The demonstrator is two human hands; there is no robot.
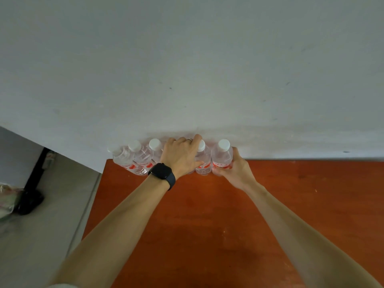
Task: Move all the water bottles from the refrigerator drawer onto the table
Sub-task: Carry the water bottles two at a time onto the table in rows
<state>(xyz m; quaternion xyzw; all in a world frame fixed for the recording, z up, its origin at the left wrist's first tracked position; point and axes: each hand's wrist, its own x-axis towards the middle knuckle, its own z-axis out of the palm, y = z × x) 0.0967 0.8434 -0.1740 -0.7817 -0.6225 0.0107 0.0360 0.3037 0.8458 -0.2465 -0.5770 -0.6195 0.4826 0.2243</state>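
Row of clear plastic water bottles with white caps and red labels (143, 157) stands upright along the far edge of the red-brown wooden table (207, 225), packed side by side against the white wall (187, 69). Five caps show. The leftmost one is blurred.

Your left grip (180, 156) has a black smartwatch (162, 175) on the wrist and a ring on one finger. It reaches over the row from the near side. Its fingers curl down over the cap and shoulder of the bottle second from the right (204, 162), and the thumb lies against that bottle's label. The palm covers the gap to the left of it; you cannot tell whether another bottle stands under there.

Your right grip (235, 170) wraps the rightmost bottle (222, 157) low on its body from the right and near side, fingers closed round the red label. That bottle stands on the table, touching its neighbour on the left.

Left of the table lies grey floor (41, 235), with a black stand foot (31, 201) well apart from the table and a blurred bag at the left edge.
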